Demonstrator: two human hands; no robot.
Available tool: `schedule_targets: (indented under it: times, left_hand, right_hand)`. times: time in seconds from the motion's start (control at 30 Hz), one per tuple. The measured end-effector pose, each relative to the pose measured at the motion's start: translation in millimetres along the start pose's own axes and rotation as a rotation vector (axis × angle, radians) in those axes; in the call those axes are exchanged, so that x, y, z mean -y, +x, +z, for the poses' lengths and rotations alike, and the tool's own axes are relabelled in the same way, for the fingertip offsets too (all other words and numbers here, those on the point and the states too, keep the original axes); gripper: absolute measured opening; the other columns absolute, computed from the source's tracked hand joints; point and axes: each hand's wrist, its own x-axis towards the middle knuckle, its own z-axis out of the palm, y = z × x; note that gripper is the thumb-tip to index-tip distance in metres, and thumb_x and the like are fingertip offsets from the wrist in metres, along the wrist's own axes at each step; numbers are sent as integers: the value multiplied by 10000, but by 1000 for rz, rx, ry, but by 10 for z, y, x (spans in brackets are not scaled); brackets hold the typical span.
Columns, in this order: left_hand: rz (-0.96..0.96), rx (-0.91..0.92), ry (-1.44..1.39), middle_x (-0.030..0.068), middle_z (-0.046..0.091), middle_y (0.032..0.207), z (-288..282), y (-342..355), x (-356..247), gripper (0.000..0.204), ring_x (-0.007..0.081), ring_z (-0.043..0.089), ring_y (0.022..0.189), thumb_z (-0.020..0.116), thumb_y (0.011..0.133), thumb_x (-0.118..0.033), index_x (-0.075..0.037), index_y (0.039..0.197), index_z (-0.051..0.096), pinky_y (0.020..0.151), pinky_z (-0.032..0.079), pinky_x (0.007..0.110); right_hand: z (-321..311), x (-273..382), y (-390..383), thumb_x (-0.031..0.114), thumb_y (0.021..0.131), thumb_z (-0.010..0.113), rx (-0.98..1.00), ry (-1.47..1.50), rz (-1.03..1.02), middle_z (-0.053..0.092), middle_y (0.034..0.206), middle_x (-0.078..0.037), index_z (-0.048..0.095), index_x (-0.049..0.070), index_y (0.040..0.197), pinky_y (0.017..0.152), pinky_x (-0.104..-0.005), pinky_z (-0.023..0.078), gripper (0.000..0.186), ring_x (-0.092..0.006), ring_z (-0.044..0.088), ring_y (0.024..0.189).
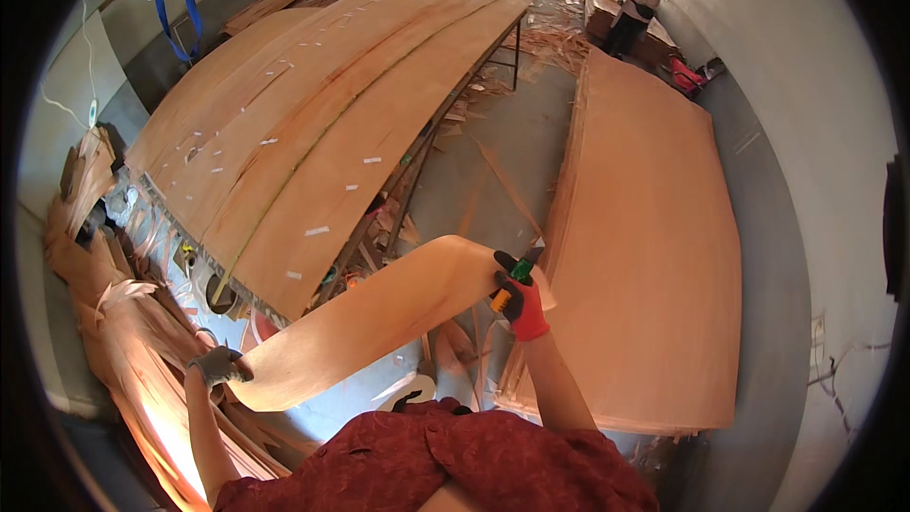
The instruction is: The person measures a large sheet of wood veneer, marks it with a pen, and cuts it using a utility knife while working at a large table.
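A long, curved strip of pale wood veneer [370, 322] spans between my two hands, in front of my body. My left hand [218, 366], in a dark grey glove, is closed on the strip's left end. In a red and black glove, my right hand [523, 308] grips the other end. That same hand also holds a green-and-yellow handled knife [520, 271], its grey blade pointing up and away. Beyond the strip stands a large table covered with veneer sheets [332, 104], with short white tape pieces on them.
A tall stack of veneer sheets [654, 256] stands to my right. Loose veneer [142, 341] is heaped at the left, and scraps [555, 14] cover the far floor. Another person [637, 9] stands at the far right. A blue strap [180, 24] hangs at the upper left.
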Motion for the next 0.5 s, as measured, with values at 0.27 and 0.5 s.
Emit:
schedule_targets:
  times: [0.27,0.5]
  left_hand:
    - [-23,-332,69,126,676,707,-1249,-96,-1366,284,167,648,674,776,670,-206,-22,881,726,623,494,326]
    - [230,-519,311,150,641,663,-2150,979,-2408,157,272,605,608,742,627,-148,-30,718,693,592,444,370]
  right_hand:
    - [-104,268,1119,95,964,557,40,245,38,547,1347,-86,412,71,1443,981,-364,476,501,-216,548,1212]
    - [-1151,396,2499,106,983,516,-98,301,-35,558,1329,-77,459,83,1409,999,-376,456,430,-218,540,1217]
